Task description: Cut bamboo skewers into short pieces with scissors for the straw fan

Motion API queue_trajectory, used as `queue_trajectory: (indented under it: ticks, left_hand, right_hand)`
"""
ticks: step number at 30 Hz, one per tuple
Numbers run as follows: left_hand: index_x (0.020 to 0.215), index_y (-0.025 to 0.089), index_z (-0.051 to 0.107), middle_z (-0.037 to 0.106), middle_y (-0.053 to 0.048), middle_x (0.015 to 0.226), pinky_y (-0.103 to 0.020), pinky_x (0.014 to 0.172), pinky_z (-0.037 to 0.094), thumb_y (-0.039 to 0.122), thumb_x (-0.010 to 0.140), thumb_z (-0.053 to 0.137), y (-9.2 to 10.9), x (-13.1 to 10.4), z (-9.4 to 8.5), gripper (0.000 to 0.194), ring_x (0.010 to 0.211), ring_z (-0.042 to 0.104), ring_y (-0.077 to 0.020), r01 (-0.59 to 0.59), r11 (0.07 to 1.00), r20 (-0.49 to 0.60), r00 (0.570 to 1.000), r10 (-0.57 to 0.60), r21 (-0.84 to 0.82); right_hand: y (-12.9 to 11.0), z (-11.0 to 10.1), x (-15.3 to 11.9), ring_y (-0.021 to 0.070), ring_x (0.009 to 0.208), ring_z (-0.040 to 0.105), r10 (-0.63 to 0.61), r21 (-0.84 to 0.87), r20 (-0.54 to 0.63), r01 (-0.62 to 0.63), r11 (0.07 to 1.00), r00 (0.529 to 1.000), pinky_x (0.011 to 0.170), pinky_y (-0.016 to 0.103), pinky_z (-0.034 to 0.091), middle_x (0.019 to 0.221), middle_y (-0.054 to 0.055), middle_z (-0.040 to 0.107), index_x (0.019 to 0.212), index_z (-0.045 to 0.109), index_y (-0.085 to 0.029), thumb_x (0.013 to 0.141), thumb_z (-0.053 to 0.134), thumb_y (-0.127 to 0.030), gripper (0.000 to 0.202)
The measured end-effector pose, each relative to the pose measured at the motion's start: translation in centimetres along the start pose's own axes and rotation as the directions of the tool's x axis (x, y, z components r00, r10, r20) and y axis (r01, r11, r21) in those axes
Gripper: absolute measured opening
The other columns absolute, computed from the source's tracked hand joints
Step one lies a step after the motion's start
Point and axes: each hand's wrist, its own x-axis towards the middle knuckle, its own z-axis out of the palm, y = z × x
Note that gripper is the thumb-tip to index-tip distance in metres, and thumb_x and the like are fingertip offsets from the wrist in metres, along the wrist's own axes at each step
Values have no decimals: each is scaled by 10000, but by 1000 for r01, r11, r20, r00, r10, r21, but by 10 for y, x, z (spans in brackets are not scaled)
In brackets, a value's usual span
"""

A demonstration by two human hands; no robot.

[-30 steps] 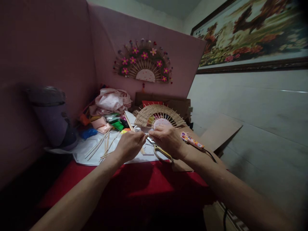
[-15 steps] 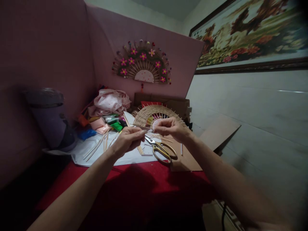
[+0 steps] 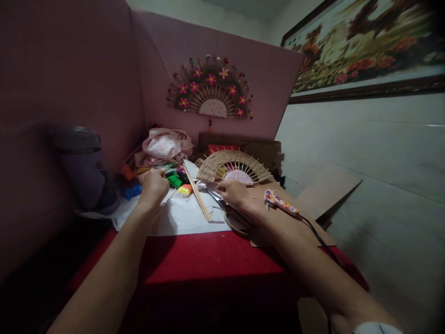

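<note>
My left hand [image 3: 155,186] is closed in a fist above the left part of the white sheet [image 3: 184,220], close to the small coloured packets. Whatever its fingers hold is hidden. My right hand [image 3: 233,192] is pinched closed just in front of a woven half-round fan [image 3: 217,163] with thin sticks poking out of its rim. Its fingers hide what they hold, if anything. Under that hand and wrist lie scissors [image 3: 216,198], mostly covered. A bundle of flat wooden strips [image 3: 197,194] lies between my hands.
A flower-patterned glue gun [image 3: 283,204] with a black cord rests on brown cardboard [image 3: 267,227] at the right. Yellow [image 3: 184,190] and green packets [image 3: 174,180], crumpled pink cloth [image 3: 167,144] and a purple flask [image 3: 83,171] stand left. A flowered fan [image 3: 212,95] hangs behind.
My hands have moved apart from their meeting point. The left went left, and the right dropped over the scissors. The view has shifted slightly, and the glue gun now shows beside my right arm.
</note>
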Motion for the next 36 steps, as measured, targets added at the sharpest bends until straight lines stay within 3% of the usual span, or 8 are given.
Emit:
queue_trajectory:
  ticks: [4, 8, 13, 17, 22, 25, 31, 36]
  left_hand:
    - [853, 86, 710, 688, -181, 851, -320, 695, 421, 153, 710, 527, -6, 4, 6, 242, 865, 612, -292, 33, 951, 125, 989, -76, 309]
    - [911, 70, 707, 680, -217, 910, -345, 699, 438, 186, 759, 508, -6, 1, 9, 275, 902, 613, -315, 88, 935, 155, 977, -149, 345]
    - [930, 103, 708, 665, -240, 968, -382, 638, 444, 162, 715, 528, -6, -6, 10, 286, 868, 624, -349, 176, 912, 110, 967, -231, 370]
    - [821, 146, 714, 677, -218, 876, -396, 620, 436, 163, 681, 549, -7, -8, 13, 217, 833, 620, -346, 113, 908, 59, 987, -149, 403]
    - [757, 180, 672, 651, -161, 735, -347, 583, 389, 253, 763, 483, 1, -15, 11, 203, 742, 600, -295, -13, 904, -98, 993, 60, 427]
    - [838, 190, 646, 632, -128, 722, -310, 561, 343, 289, 819, 424, 12, -22, 7, 244, 685, 575, -251, -64, 929, -195, 970, 143, 365]
    - [942, 189, 601, 596, -41, 682, -261, 600, 355, 317, 865, 414, 28, -33, -1, 239, 647, 550, -167, -229, 972, -420, 878, 231, 55]
    - [922, 170, 568, 535, 10, 642, -221, 600, 399, 275, 848, 465, 39, -39, -2, 165, 583, 514, -102, -422, 842, -504, 836, 217, -337]
  right_hand:
    - [-29, 5, -1, 197, 810, 625, 1, 18, 98, -3, 1000, 995, 648, 268, 393, 901, 59, 708, 870, 708, -236, 833, 483, -374, 266]
    - [-45, 16, -1, 243, 825, 637, 86, 14, 182, -90, 996, 980, 666, 293, 422, 924, 140, 700, 848, 712, -160, 808, 498, -443, 357]
    - [-45, 26, 3, 236, 822, 641, 115, 106, 155, -133, 985, 981, 680, 283, 419, 893, 139, 706, 812, 715, -147, 775, 511, -294, 254]
    - [-40, 30, 5, 201, 746, 631, 93, 179, 109, -111, 977, 990, 625, 259, 389, 810, 102, 710, 746, 707, -169, 767, 499, -257, 228]
    - [-31, 35, 5, 126, 595, 562, 45, 350, 76, -69, 934, 996, 522, 212, 339, 644, 35, 658, 665, 666, -153, 765, 520, -274, 215]
    - [-28, 39, 6, 92, 554, 504, 20, 483, 54, -43, 875, 998, 503, 189, 332, 616, 0, 611, 678, 638, -137, 790, 508, -307, 241]
    - [-30, 36, 7, 81, 557, 427, -21, 798, -139, 125, 590, 990, 527, 194, 338, 594, -34, 510, 661, 565, -146, 768, 548, -323, 208]
    - [-36, 26, 1, 62, 478, 400, 33, 910, -129, 105, 401, 991, 450, 183, 311, 555, -47, 490, 686, 530, -161, 777, 556, -376, 235]
